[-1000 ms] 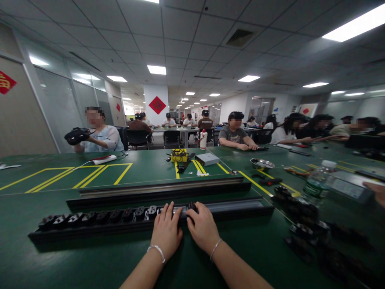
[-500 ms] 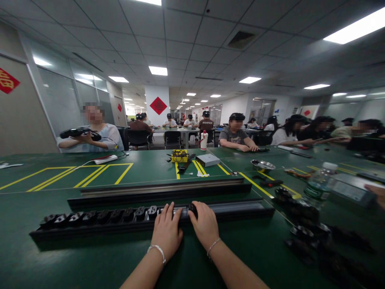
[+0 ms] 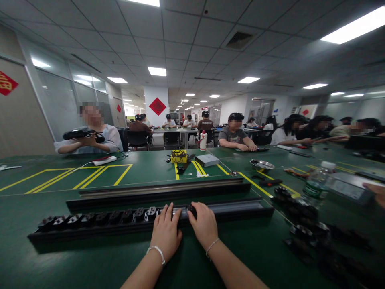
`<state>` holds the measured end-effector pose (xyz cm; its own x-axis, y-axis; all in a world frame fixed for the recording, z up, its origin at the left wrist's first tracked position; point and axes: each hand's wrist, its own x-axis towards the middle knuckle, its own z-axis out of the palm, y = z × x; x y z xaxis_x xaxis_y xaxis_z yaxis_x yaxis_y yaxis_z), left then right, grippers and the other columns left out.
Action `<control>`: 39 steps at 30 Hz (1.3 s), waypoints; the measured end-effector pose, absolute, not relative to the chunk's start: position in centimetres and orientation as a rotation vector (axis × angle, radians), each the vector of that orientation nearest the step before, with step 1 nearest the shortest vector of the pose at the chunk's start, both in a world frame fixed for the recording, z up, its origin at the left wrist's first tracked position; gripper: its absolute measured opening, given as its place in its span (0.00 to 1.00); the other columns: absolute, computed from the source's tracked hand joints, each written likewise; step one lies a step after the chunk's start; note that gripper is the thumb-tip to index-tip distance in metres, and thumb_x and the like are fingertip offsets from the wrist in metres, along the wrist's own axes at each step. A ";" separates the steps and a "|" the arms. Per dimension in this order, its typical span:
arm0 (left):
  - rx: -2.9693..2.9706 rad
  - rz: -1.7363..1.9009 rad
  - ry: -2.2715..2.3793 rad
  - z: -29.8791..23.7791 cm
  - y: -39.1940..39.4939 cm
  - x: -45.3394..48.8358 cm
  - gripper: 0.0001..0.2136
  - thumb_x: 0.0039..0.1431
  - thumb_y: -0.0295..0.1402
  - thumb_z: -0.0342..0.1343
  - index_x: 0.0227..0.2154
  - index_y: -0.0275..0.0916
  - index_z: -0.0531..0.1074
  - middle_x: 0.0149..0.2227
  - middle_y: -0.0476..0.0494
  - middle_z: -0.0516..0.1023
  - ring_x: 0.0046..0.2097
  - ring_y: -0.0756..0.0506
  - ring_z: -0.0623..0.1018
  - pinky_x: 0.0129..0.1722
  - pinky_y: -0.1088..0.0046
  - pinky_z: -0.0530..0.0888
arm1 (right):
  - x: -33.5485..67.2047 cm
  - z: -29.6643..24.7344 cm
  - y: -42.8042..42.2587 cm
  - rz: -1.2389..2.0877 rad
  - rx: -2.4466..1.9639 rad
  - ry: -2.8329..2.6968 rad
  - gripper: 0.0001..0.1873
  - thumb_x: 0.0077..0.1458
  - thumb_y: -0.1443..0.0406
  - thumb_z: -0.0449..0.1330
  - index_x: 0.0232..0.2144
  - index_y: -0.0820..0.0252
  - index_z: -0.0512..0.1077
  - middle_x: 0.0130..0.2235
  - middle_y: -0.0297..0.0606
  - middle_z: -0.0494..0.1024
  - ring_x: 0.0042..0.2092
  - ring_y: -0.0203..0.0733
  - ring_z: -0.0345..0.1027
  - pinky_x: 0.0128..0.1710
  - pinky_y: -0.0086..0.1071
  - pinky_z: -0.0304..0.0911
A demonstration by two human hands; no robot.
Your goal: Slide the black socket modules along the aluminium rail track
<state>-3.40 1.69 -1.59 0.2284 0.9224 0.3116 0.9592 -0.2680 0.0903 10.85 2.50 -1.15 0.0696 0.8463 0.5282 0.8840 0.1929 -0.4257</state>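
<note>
A long black channel [image 3: 99,233] lies across the table in front of me. A row of black socket modules [image 3: 102,218] fills its left part, some with pale undersides or metal parts. My left hand [image 3: 167,230] rests on the channel just right of this row, fingers stretched forward over it; what lies under them is mostly hidden. Close beside it, my right hand [image 3: 204,222] curls its fingers round a small black module [image 3: 191,208] at the channel. Further right, the channel's grey inner floor shows.
Behind it lies a second black channel [image 3: 156,192]. At right are a pile of black modules [image 3: 309,233], a water bottle [image 3: 315,186] and a metal bowl [image 3: 262,165]. A yellow object with cables [image 3: 179,156] and a grey box [image 3: 207,160] stand further back. Other people sit around.
Both hands stay in place on the channel. The view has shifted very slightly. The person at far left has lowered the dark object in their hands a little.
</note>
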 end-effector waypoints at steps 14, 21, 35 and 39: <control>-2.340 -0.467 -1.779 -1.8 1.7 -3.6 0.26 0.48 0.28 0.47 0.53 0.46 0.60 0.61 0.45 0.54 0.61 0.42 0.52 0.55 0.62 0.54 | 10.7 -1.2 2.5 -0.067 -1.622 -1.716 0.15 0.52 0.64 0.52 0.42 0.61 0.69 0.42 0.41 0.74 0.47 0.41 0.64 0.48 0.34 0.55; -2.342 -0.446 -1.787 -1.5 1.7 -3.5 0.26 0.48 0.28 0.46 0.53 0.46 0.60 0.61 0.46 0.54 0.61 0.42 0.52 0.55 0.61 0.54 | 10.7 -1.1 2.4 -0.060 -1.610 -1.702 0.14 0.52 0.64 0.52 0.41 0.61 0.69 0.41 0.41 0.74 0.46 0.41 0.65 0.47 0.34 0.56; -2.368 -0.489 -1.809 -1.6 1.7 -3.4 0.25 0.49 0.31 0.48 0.53 0.47 0.59 0.61 0.45 0.53 0.61 0.41 0.51 0.56 0.60 0.53 | 10.8 -1.3 2.6 0.018 -1.615 -1.670 0.18 0.52 0.60 0.52 0.44 0.60 0.69 0.45 0.41 0.73 0.48 0.43 0.63 0.50 0.36 0.53; -2.374 -0.470 -1.851 -1.3 1.5 -3.2 0.26 0.48 0.31 0.48 0.54 0.47 0.59 0.62 0.45 0.52 0.62 0.41 0.51 0.56 0.59 0.53 | 10.9 -1.3 2.8 0.012 -1.654 -1.668 0.19 0.52 0.60 0.51 0.44 0.61 0.70 0.45 0.42 0.73 0.49 0.44 0.62 0.51 0.37 0.53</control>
